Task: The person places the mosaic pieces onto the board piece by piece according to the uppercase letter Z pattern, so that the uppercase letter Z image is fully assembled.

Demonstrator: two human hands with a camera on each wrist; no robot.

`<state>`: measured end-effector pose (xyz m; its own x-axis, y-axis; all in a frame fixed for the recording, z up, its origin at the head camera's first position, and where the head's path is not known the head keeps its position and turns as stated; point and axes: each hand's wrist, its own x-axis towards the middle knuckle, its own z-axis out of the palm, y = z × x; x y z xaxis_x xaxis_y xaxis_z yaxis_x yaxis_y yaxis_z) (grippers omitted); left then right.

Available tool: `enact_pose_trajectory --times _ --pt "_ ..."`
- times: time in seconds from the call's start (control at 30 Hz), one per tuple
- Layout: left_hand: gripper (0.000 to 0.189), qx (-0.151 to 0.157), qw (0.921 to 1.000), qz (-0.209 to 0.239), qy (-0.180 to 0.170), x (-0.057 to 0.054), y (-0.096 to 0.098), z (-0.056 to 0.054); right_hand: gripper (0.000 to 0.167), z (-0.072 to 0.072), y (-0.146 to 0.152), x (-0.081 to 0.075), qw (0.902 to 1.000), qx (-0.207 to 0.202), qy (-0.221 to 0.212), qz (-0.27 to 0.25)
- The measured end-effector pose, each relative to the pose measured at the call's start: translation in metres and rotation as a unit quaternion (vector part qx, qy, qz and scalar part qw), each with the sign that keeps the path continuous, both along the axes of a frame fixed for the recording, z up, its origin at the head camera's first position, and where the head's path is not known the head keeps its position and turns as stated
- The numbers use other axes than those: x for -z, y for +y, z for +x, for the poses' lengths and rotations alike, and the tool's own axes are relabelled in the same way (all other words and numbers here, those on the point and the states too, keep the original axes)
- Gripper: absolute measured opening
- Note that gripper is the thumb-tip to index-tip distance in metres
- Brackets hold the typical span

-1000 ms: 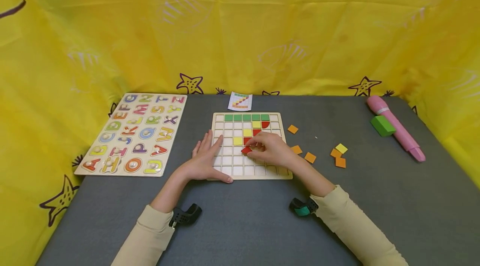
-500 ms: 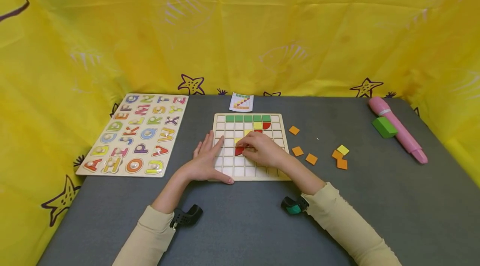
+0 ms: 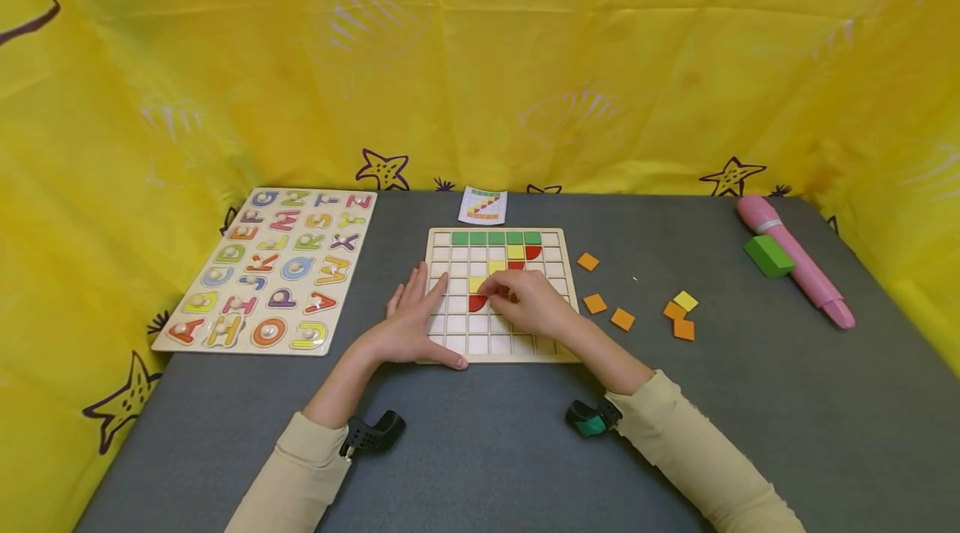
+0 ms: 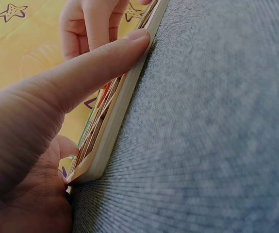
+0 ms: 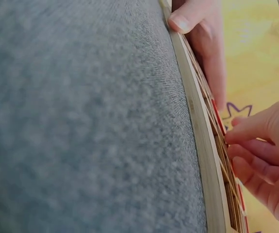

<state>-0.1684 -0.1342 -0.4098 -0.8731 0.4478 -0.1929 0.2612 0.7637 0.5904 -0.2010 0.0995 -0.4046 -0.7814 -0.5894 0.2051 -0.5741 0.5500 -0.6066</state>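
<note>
A wooden grid board (image 3: 450, 344) lies flat in the head view. My left hand (image 3: 407, 324) spreads over its left side, with the thumb (image 4: 115, 54) along the near rim in the left wrist view. My right hand (image 3: 528, 302) hovers low over the middle cells. Its loosely bent fingertips (image 5: 234, 137) are right beside a red rounded tile (image 3: 477, 303), which lies in a cell under a yellow square tile (image 3: 476, 284). Another red rounded tile (image 3: 532, 252) sits farther up, and green square tiles (image 3: 496, 238) line the top. The right hand hides some cells.
Loose orange tiles (image 3: 622, 319) and a yellow tile (image 3: 686, 300) lie right of the board. A pattern card (image 3: 483, 205) stands behind it. An alphabet puzzle (image 3: 247, 291) is at left. A green block (image 3: 768, 255) and pink toy microphone (image 3: 802, 262) lie far right.
My right hand has carried the red rounded tile left into the cell below the yellow tile, then drawn slightly away from it. My left hand has stayed on the board's left side.
</note>
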Motion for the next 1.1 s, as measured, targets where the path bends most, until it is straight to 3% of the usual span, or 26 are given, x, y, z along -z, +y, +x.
enact_pose_trajectory --times 0.3,0.67,0.9,1.1 --pt "0.131 -0.001 1.0 0.0 0.002 0.0 0.001 0.001 0.015 0.004 0.025 -0.001 0.9947 0.068 -0.064 -0.043" --pt "0.129 0.018 0.9982 0.057 -0.009 0.002 -0.007 -0.002 0.011 0.011 0.09 -0.004 0.9908 0.128 -0.038 -0.019" --pt "0.131 0.013 0.9979 0.061 -0.016 0.003 -0.008 -0.004 0.01 0.019 0.14 -0.003 0.987 0.159 0.012 0.024" --pt "0.132 0.007 0.9979 0.058 -0.025 0.003 -0.007 -0.004 0.016 0.028 0.179 -0.01 0.978 0.198 0.021 0.062"
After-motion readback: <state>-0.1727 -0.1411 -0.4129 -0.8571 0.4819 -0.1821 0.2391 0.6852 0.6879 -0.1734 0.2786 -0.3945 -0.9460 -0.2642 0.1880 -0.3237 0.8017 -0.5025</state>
